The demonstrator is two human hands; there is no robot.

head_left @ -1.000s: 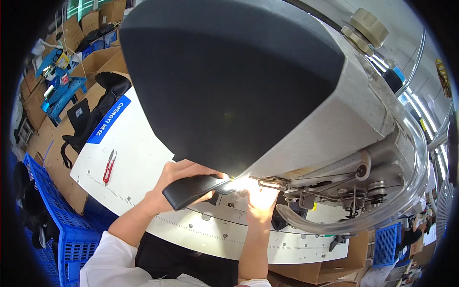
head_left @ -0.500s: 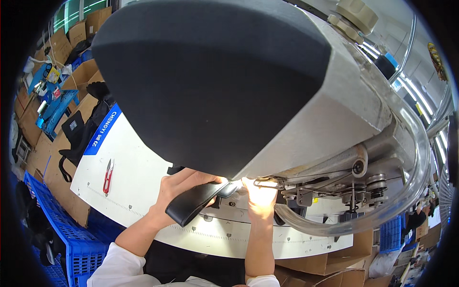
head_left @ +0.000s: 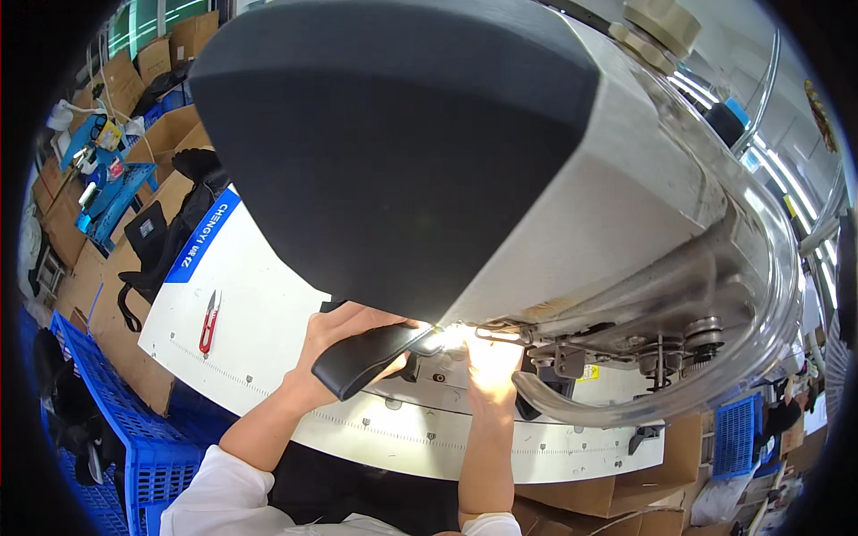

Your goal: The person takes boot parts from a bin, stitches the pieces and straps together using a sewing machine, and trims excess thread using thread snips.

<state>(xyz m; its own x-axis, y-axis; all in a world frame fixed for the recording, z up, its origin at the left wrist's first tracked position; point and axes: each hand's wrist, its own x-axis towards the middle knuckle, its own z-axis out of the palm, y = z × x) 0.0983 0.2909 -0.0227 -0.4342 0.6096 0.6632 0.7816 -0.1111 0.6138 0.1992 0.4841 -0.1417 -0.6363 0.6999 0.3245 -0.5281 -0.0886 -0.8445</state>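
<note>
A folded black leather-like strap [head_left: 356, 364] sticks out toward me from under the head of a sewing machine [head_left: 384, 170]. My left hand [head_left: 329, 341] is closed on it from the left, with its fingertips partly hidden beneath the machine. On the other side of the bright work light, my right hand [head_left: 492, 366] lies close to the needle area. Glare washes out its fingers, so what they touch does not show. Red-handled thread snips [head_left: 209, 327] lie on the white table [head_left: 259, 313], left of my left hand.
The machine's dark cover hides the table's middle. A clear curved tube [head_left: 617, 413] bends around its right side. Blue crates [head_left: 134, 429] stand at the lower left, and black pieces [head_left: 165, 237] lie on cardboard beyond the table's left edge. Cardboard boxes [head_left: 643, 478] sit below right.
My view has shifted slightly, so the machine and table appear a little displaced. Both hands stay in nearly the same place, the left still holding the strap.
</note>
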